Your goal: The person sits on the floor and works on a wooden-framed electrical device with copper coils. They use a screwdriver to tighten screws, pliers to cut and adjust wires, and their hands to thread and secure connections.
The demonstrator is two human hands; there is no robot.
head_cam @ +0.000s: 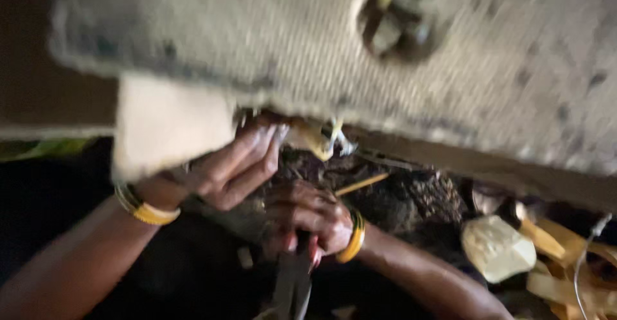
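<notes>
Right hand [307, 220] fisted — pliers [292, 281], seemingly.

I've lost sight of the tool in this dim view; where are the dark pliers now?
In the head view, the dark pliers sit at bottom centre, gripped in the right hand, handles pointing down, just below the left hand.

Dark ground [193, 275] carries everything, surface too dim to tell material. Pale crumpled lump [496, 248] lies on it, landmark. Yellow-tan strips [565, 262] lie just beside lump, on far-right side. Thin white wire [581, 262] crosses strips. Dark rough debris pile [411, 198] sits near lump, up-left of it.
</notes>
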